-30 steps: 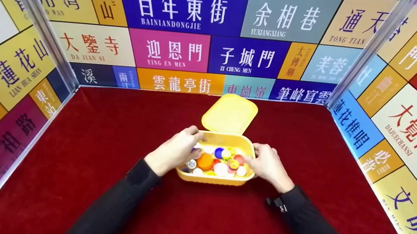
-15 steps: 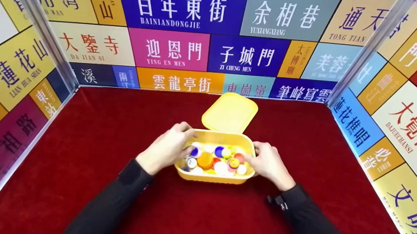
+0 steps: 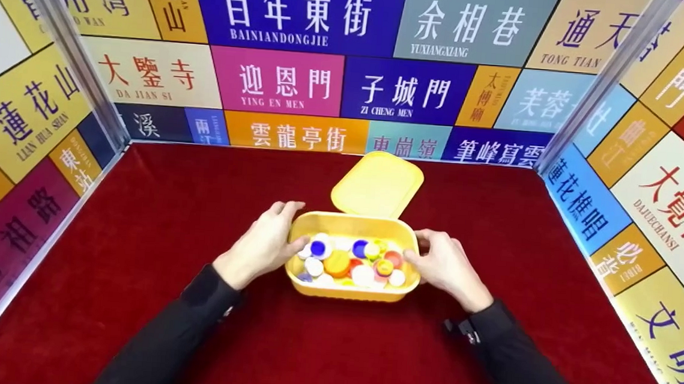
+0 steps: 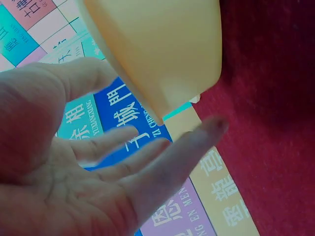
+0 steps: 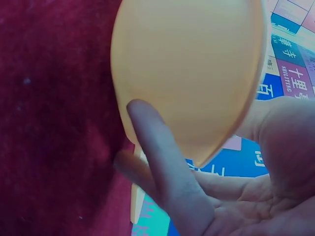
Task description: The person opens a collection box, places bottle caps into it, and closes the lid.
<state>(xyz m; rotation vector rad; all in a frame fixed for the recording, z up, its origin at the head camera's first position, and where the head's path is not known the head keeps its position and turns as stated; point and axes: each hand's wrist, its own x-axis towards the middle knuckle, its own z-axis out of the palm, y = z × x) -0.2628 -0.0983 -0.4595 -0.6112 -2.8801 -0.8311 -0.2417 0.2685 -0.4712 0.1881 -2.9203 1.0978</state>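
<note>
A yellow plastic box (image 3: 350, 292) stands uncovered in the middle of the table, with several round caps (image 3: 337, 264) in white, blue, orange, red and yellow inside. At its left end is my left hand (image 3: 260, 246), the thumb reaching over the rim. In the left wrist view the fingers (image 4: 167, 167) stretch out, spread and apart from the box wall. My right hand (image 3: 445, 267) holds the right end, thumb over the rim. One finger (image 5: 152, 132) lies along the outer wall in the right wrist view.
Behind the box lies its yellow lid (image 3: 378, 184), flat on the dark red tablecloth (image 3: 197, 194). Printed panels (image 3: 283, 82) with Chinese lettering close off the back and both sides, joined by metal corner posts (image 3: 81, 53).
My left hand has moved left, from over the caps out to the box's left end, uncovering a blue cap. The right hand has stayed at the right end.
</note>
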